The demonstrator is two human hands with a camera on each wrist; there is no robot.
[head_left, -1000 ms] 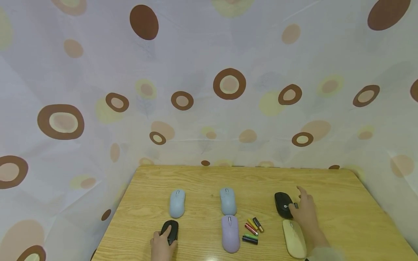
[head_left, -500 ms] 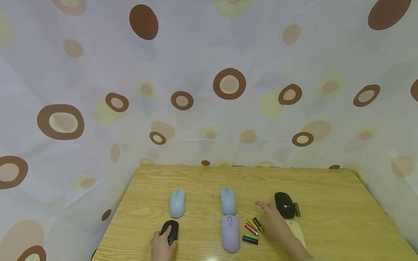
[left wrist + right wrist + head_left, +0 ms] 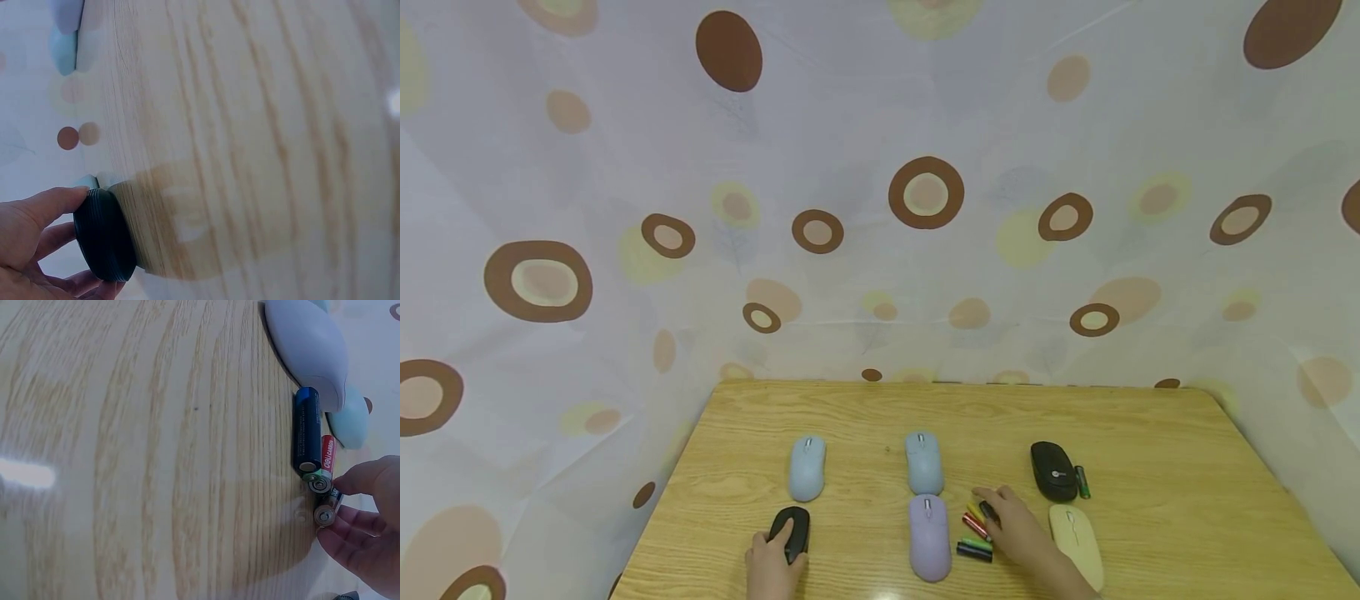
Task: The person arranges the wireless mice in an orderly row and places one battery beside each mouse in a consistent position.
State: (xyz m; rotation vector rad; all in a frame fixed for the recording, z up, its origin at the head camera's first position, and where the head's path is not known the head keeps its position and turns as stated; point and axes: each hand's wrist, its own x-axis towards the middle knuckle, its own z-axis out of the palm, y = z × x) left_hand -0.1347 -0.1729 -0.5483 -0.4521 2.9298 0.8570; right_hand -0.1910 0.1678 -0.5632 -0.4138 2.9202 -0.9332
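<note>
Currently, the left hand (image 3: 772, 568) is gripping the near-left mouse (image 3: 801, 527), the right hand (image 3: 1017, 528) pinching a dark battery (image 3: 989, 510), a lone battery (image 3: 1082, 482) already lying beside the far-right mouse (image 3: 1053, 470), other batteries (image 3: 974, 552) untaken.

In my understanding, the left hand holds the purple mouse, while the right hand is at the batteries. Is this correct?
Not quite: the left hand holds a black mouse, not the purple mouse, as the head view shows. The right hand is indeed at the batteries.
</note>
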